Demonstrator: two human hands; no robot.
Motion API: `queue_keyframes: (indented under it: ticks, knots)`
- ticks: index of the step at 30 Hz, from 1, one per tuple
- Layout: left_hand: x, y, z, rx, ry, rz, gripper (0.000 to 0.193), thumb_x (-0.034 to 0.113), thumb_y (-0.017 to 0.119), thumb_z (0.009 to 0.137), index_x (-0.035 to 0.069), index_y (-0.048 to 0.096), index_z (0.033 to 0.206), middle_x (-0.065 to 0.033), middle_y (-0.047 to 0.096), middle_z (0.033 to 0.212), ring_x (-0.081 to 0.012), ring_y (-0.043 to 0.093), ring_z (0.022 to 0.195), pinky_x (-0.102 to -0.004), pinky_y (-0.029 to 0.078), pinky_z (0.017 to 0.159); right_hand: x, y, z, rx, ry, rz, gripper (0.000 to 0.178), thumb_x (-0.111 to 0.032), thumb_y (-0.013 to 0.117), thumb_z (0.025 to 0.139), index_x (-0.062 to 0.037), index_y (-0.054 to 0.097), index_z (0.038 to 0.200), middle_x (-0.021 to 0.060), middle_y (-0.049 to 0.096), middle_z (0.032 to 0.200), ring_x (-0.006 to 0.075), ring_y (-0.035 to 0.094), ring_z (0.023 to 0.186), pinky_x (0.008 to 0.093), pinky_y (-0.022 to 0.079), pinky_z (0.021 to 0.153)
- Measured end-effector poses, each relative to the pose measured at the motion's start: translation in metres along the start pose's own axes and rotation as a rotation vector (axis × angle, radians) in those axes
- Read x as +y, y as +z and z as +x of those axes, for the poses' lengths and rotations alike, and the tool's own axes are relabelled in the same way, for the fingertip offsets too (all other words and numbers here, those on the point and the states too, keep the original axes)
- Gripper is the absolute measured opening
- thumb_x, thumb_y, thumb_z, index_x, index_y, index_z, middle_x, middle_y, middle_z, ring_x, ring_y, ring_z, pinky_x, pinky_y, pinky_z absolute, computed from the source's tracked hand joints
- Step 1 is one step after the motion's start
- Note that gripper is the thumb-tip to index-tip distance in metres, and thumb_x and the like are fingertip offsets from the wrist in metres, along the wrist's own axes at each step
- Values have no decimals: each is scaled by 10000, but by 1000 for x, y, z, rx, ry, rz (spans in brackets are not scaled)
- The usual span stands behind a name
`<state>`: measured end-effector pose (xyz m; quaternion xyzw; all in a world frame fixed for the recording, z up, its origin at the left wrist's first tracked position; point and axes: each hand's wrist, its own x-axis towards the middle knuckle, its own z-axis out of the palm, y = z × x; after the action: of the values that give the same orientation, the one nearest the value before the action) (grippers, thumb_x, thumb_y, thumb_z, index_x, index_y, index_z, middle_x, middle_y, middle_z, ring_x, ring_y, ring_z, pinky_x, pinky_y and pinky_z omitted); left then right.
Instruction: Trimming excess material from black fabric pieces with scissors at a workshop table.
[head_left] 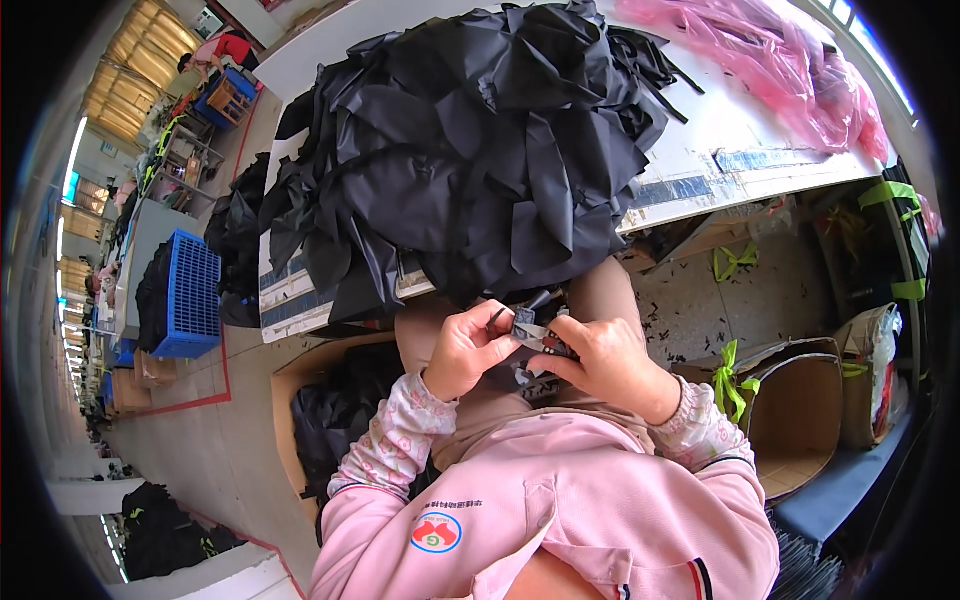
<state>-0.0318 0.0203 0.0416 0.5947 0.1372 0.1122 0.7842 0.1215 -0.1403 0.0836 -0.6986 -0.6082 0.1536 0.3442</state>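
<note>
Over my lap, my left hand [464, 350] pinches a small piece of black fabric [523, 318] between thumb and fingers. My right hand [602, 360] is closed around small thread snips [537, 333], whose pale blades point left against the black piece. Whether the blades are cutting is too small to tell. Just beyond both hands, a large heap of black fabric pieces [480, 150] covers much of the white table [690, 140] and hangs over its near edge.
Pink plastic sheeting [790, 70] lies at the table's far right. A carton [285, 400] with black fabric stands by my left leg, an open carton [800, 420] at my right. Dark scraps litter the floor [700, 300]. A blue crate [192, 295] stands left; another person [228, 47] bends farther off.
</note>
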Motion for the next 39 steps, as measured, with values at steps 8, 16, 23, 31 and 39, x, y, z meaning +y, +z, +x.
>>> queue_keyframes:
  ticks: [8, 16, 23, 31, 39]
  knots:
    - [3, 2, 0, -2, 53, 85, 60, -36, 603, 851, -34, 603, 911, -19, 539, 952, -73, 501, 870, -229, 417, 797, 10, 1, 1, -74, 89, 184, 375, -353, 713, 813, -20, 543, 795, 157, 604, 625, 375, 595, 590, 435, 451, 533]
    - [3, 9, 0, 0, 80, 85, 78, -60, 602, 847, -37, 616, 920, -23, 553, 950, -86, 514, 871, -234, 426, 806, 11, 9, 1, 36, 17, 107, 378, -371, 719, 805, -40, 540, 779, 131, 572, 585, 362, 581, 550, 417, 436, 497]
    - [-1, 5, -2, 41, 94, 177, 64, -53, 625, 832, -39, 606, 892, -28, 558, 942, -92, 517, 846, -236, 429, 771, 8, 5, -1, 9, -10, -74, 350, -348, 683, 838, -41, 527, 774, 122, 559, 566, 344, 581, 540, 416, 454, 507]
    - [21, -60, -45, -30, -45, 786, 119, 31, 670, 762, -17, 595, 841, -71, 571, 836, -161, 559, 749, -272, 455, 687, 63, 17, 5, 244, 184, 89, 302, -262, 704, 827, -9, 539, 829, 189, 585, 691, 388, 585, 667, 434, 452, 576]
    - [-93, -186, -221, -735, -1188, 1164, 389, 399, 747, 745, 47, 728, 909, -148, 702, 864, -254, 669, 819, -369, 503, 769, 140, 47, 48, 376, 401, -42, 471, -417, 731, 788, -14, 588, 985, 203, 651, 778, 376, 652, 767, 416, 499, 667]
